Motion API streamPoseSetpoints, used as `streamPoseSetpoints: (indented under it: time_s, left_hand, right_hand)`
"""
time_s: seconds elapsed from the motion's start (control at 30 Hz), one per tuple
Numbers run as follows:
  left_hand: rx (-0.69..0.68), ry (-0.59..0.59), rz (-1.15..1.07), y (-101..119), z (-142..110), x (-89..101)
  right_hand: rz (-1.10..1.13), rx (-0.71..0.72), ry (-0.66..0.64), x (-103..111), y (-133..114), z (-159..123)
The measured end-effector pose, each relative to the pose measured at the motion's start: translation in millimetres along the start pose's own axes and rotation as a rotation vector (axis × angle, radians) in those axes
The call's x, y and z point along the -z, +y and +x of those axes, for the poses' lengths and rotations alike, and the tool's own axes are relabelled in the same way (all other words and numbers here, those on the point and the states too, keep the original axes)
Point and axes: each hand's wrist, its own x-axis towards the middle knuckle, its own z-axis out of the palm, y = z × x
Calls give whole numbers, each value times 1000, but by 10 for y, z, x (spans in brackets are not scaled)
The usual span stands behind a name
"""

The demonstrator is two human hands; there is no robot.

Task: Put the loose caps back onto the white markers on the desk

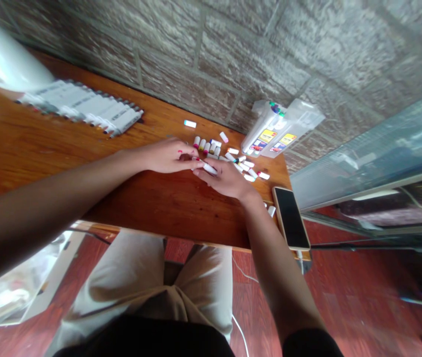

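Observation:
My left hand [168,156] and my right hand [228,181] meet over the middle of the wooden table [28,148]. Between them lies a white marker [208,168], with fingers of both hands closed round it. Several loose marker caps and short markers [233,156] lie scattered just beyond my fingers. A row of white markers [84,106] lies side by side at the far left of the table.
An open clear plastic marker case [283,129] leans against the brick wall at the table's far right. A phone [290,218] lies face up near the right front edge. A white rounded object [3,57] sits at the far left. My knees show below the table.

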Motion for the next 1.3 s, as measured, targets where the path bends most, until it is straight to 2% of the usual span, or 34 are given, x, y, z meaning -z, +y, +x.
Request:
streamPoseSetpoints:
  time_s: [0.37,1.3]
  left_hand:
    - [-39,16,-9,-19,4,-17]
    - [-15,13,23,-22,-1,-23]
  right_hand:
    - [3,-10,-12,1,-6,1]
    - [4,-40,-36,22,-39,3]
